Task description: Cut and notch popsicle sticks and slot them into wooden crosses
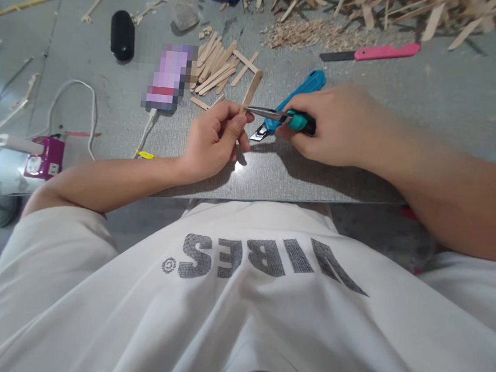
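Near the table's front edge, my left hand (215, 139) pinches a flat wooden craft stick (252, 89) that points up and away. My right hand (331, 121) is wrapped round long-nose pliers (269, 114) with teal and black handles. The jaws of the pliers meet the stick just above my left fingers; whether they grip it cannot be made out. Under and behind the pliers lies a blue utility knife (302, 89), its blade pointing toward my left hand. A loose pile of craft sticks (216, 63) lies just beyond my left hand.
A pink-handled cutter (386, 52) lies at the back right, near wood shavings (306, 35) and a heap of sticks (435, 20). To the left are a phone (169, 76) on a white cable, a black case (122, 36), a clear cup (181, 7) and a purple power adapter (45, 156).
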### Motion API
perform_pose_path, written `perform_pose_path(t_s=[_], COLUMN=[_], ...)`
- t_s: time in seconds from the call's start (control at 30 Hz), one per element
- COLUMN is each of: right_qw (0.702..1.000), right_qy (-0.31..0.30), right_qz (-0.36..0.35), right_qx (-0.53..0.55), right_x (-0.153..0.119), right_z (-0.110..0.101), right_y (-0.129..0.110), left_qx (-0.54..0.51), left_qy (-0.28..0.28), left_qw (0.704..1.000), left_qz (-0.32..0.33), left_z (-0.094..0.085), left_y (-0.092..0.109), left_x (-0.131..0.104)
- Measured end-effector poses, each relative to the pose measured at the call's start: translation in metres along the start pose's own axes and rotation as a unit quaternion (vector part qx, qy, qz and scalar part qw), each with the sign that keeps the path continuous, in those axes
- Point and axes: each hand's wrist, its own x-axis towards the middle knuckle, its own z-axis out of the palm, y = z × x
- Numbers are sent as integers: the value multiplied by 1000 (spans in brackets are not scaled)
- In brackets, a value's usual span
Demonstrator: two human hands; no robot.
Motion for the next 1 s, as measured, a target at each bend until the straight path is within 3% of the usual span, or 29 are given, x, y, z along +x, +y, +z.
perform_pose_path(t_s=[0.63,1.0], right_qw=[999,999], right_qy=[1,0], right_qz=[3,30], right_qx=[32,-36], right_x=[-1,0], right_z=[6,0], right_y=[-3,-10], left_qx=[20,19], left_qy=[20,1], left_qw=[1000,1000], left_qz=[11,-13], left_z=[-1,-3], left_y=[-6,-8], left_x=[1,1])
